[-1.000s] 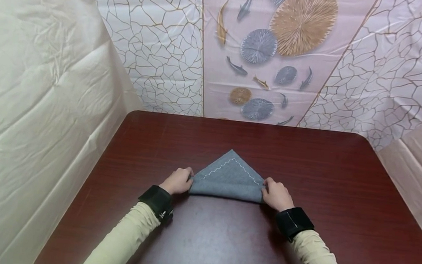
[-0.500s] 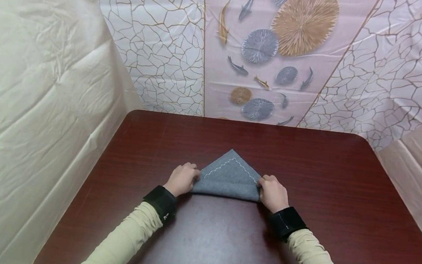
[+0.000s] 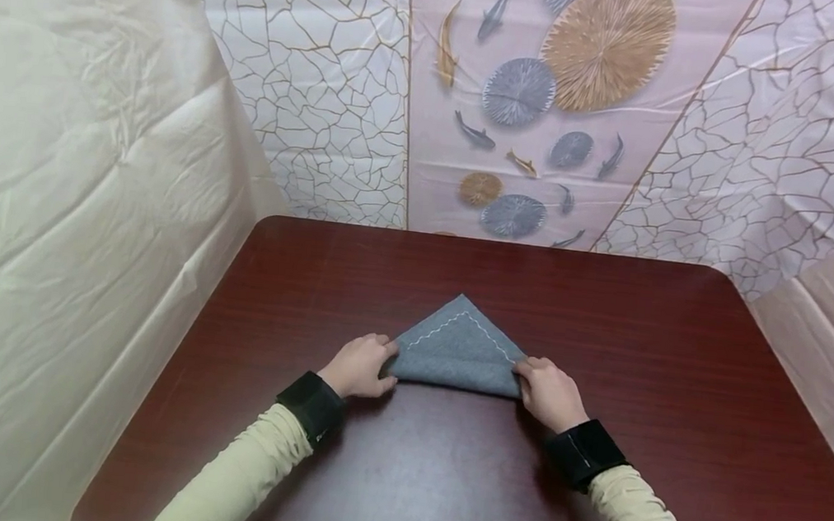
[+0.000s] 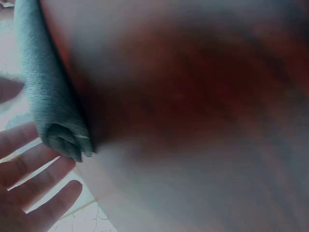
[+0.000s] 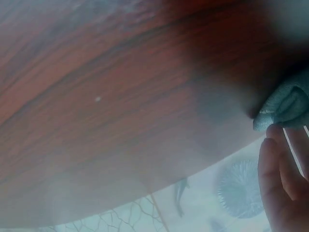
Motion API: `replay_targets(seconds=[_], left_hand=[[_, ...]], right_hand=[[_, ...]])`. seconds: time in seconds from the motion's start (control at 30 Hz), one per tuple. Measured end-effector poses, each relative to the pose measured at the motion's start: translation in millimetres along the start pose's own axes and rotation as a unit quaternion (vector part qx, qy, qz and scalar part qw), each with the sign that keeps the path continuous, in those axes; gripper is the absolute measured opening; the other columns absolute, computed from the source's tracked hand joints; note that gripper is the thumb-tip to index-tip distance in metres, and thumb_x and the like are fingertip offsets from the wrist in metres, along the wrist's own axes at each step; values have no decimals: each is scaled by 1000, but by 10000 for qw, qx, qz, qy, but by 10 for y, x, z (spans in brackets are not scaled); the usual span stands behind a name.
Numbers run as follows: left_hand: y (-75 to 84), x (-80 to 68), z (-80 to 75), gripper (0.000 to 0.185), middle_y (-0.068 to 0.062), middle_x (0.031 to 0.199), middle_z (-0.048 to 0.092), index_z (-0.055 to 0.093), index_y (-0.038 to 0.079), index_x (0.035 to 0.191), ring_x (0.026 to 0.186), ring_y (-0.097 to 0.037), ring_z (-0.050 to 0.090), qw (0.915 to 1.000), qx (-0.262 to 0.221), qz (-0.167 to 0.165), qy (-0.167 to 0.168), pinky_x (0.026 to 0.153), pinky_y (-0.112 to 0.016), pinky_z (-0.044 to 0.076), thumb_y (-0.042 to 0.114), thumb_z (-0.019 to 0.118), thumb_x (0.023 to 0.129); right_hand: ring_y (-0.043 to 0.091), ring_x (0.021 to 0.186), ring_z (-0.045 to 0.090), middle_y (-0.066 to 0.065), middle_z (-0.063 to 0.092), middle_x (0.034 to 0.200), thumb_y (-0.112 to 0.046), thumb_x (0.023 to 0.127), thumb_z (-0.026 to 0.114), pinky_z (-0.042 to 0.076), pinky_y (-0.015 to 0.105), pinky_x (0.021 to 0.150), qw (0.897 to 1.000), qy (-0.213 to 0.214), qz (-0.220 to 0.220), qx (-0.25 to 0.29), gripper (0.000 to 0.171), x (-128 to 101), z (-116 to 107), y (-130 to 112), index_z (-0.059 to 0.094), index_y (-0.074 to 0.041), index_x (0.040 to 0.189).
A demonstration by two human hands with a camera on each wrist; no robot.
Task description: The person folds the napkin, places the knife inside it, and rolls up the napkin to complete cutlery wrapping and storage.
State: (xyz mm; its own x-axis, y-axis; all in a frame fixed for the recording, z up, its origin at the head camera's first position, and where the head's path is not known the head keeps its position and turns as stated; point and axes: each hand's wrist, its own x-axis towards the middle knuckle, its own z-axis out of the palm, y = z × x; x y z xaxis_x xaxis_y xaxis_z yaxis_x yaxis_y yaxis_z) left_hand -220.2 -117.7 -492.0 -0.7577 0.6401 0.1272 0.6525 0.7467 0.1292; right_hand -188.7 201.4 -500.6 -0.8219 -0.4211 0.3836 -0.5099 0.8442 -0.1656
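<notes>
A grey cloth lies on the table, its far part a triangle with a wavy white stitched line. Its near edge is rolled into a thick band. My left hand is at the band's left end, thumb apart from the fingers. The left wrist view shows that hand's fingers spread and straight, touching the spiral end of the roll. At the right end, my right hand touches the cloth. In the right wrist view its fingers are slightly bent against the roll's end; its thumb is hidden.
The dark red wooden table has rounded far corners. A patterned white and pink sheet hangs behind it, and a cream sheet hangs along the left side. Each wrist wears a black band.
My left hand has loosened from the roll's left end, its thumb and fingers now spread. My right hand has shifted outward to the right along the roll. The cloth stays about where it was.
</notes>
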Motion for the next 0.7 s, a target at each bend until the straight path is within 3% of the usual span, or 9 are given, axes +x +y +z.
replay_targets(seconds=[0.1, 0.2, 0.3, 0.4, 0.57, 0.7], left_hand=[[23, -26, 12, 45, -3, 88, 53, 57, 9, 103, 81, -19, 54, 9997, 66, 72, -245, 69, -34, 46, 31, 75, 68], [54, -46, 9, 46, -2, 87, 51, 56, 9, 102, 80, -18, 53, 9989, 107, 89, -439, 69, -32, 45, 26, 77, 64], [74, -73, -8, 43, -2, 84, 52, 57, 9, 100, 77, -18, 53, 9987, 95, 135, -479, 68, -32, 45, 22, 76, 63], [78, -93, -37, 41, -3, 83, 55, 59, 8, 100, 76, -19, 55, 9989, 4, 203, -412, 68, -33, 46, 20, 74, 64], [39, -112, -60, 35, -5, 91, 63, 65, 6, 101, 82, -19, 59, 9971, -659, 288, -255, 72, -33, 47, 15, 69, 68], [-28, -133, -54, 27, -4, 90, 66, 67, 6, 98, 75, -12, 58, 9895, -1406, 282, -181, 69, -29, 47, 12, 65, 72]], right_hand=[[26, 78, 56, 8, 62, 86, -4, 73, 63, 47, 39, 64, 9995, -274, -91, -99, 16, -54, -62, -11, 66, -3, 89], [26, 83, 55, 10, 61, 92, -15, 66, 66, 47, 40, 65, 9973, -636, -239, -289, 32, -101, -108, -33, 64, -2, 95], [26, 85, 53, 10, 59, 95, -19, 60, 70, 46, 40, 65, 9942, -885, -419, -446, 44, -137, -123, -63, 61, -1, 99], [25, 83, 52, 9, 58, 92, -14, 59, 71, 45, 40, 65, 9941, -887, -483, -402, 44, -172, -121, -80, 60, -1, 100], [25, 87, 55, 9, 60, 94, -7, 65, 73, 46, 39, 72, 9962, -835, -249, 82, 39, -239, -135, -46, 61, -1, 101], [25, 92, 56, 11, 62, 100, -5, 70, 73, 46, 40, 76, 9937, -893, 78, 666, 37, -282, -194, -6, 62, -1, 106]])
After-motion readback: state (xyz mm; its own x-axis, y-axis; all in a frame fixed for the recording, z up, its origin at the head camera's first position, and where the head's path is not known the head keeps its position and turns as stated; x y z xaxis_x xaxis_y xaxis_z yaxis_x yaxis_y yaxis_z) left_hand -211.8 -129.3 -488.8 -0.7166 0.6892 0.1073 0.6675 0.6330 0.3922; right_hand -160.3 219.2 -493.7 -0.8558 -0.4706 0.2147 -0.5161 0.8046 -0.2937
